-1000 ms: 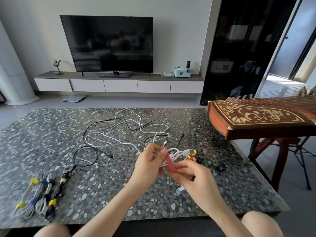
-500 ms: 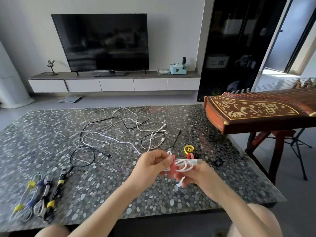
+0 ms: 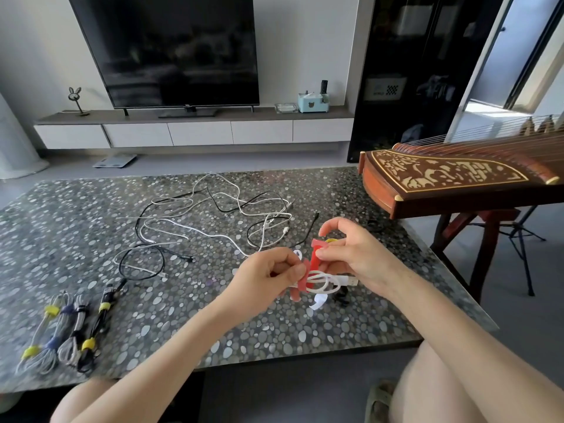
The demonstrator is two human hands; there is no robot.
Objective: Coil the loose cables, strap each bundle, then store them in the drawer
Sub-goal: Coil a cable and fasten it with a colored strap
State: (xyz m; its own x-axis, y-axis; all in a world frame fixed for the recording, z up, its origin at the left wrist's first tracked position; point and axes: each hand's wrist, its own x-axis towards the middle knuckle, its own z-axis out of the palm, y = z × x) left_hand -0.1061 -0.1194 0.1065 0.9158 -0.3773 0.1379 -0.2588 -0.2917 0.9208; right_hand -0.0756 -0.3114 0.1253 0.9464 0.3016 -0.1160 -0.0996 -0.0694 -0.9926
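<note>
Above the desk (image 3: 91,239), left hand (image 3: 268,279) pinches the coil (image 3: 326,283), likely light and springy, mid-bundle; right hand (image 3: 357,257) pinches the soft strap (image 3: 315,257).

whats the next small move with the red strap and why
Probably pull the red strap round the white coil and press it shut: the right hand pinches its raised end, the left hand grips the coil, and the strap looks unfastened.

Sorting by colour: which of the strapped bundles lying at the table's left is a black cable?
The rightmost bundle: a black cable with two yellow straps. The pale bundles to its left are white or grey cables.
</note>
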